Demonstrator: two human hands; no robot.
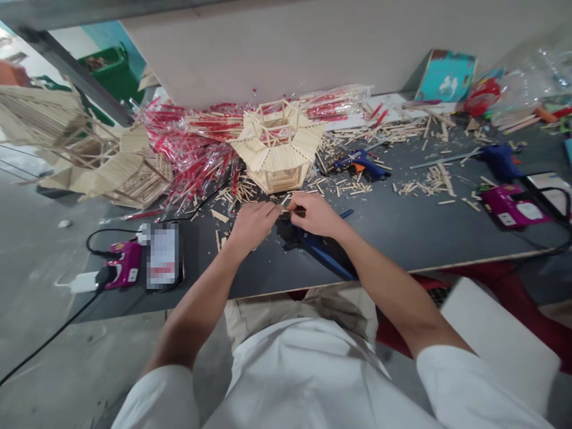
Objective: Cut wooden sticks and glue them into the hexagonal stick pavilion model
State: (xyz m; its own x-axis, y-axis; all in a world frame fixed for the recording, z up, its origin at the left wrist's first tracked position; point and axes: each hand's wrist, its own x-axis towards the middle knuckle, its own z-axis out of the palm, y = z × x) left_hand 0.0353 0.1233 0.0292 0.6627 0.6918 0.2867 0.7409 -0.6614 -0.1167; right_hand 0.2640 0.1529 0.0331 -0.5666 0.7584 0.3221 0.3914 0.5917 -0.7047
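Note:
My left hand [254,224] and my right hand [313,215] meet over the table, fingertips pinched close together. Between them shows a short pale wooden stick [286,210], mostly covered by the fingers. Under my right hand and forearm lies a blue and black tool [325,252], partly hidden, whose kind I cannot make out. Just beyond my hands stands a many-sided lantern-like frame [281,164] built of thin wooden sticks. Loose stick pieces [243,192] are scattered about its base.
Red-and-clear plastic packs of sticks [187,143] line the back. At left stands another stick structure [120,173]. A phone [164,256] and purple power adapter [123,264] lie near the left edge. Blue glue guns [369,165] and another purple adapter [513,205] sit to the right.

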